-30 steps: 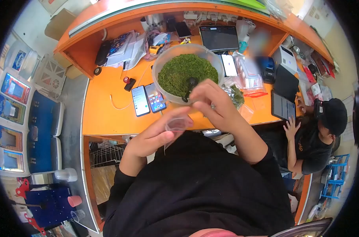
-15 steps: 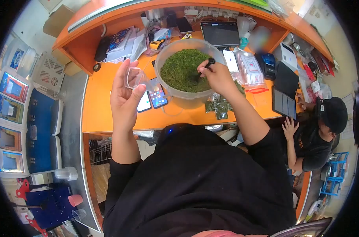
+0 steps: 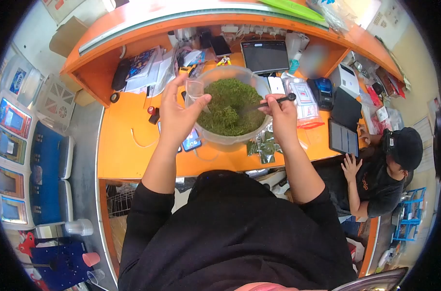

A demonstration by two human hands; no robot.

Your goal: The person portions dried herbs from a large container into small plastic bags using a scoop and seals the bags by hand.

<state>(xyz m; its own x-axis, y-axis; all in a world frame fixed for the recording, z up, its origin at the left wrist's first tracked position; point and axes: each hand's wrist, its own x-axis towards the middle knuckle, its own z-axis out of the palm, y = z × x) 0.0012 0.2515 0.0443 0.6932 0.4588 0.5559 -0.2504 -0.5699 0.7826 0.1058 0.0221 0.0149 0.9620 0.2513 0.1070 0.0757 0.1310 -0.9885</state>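
A translucent plastic tub (image 3: pixel 225 140) of finely chopped green plant material (image 3: pixel 232 94) stands on the orange desk. At its left rim, my left hand (image 3: pixel 178 109) pinches a small clear plastic bag (image 3: pixel 195 88) between thumb and fingers, its mouth spread. My right hand (image 3: pixel 282 116), over the right rim, grips a black spoon (image 3: pixel 289 97) by its handle. The spoon points left into the tub, and its far end is hard to make out against the green. Small clear sachets of green material (image 3: pixel 265 147) lie in front of the tub, just left of my right forearm.
A phone (image 3: pixel 192 140) lies below my left hand. Behind the tub are a tablet (image 3: pixel 265 56) and yellow-handled pliers (image 3: pixel 224 61). To the right lie packaged papers (image 3: pixel 305 99) and a blue card machine (image 3: pixel 323 92). A co-worker (image 3: pixel 383 169) sits at another tablet (image 3: pixel 344 137).
My left hand has moved right with the bag, up to the tub's rim. My right hand has drawn back to the right, and the spoon now lies closer to horizontal.
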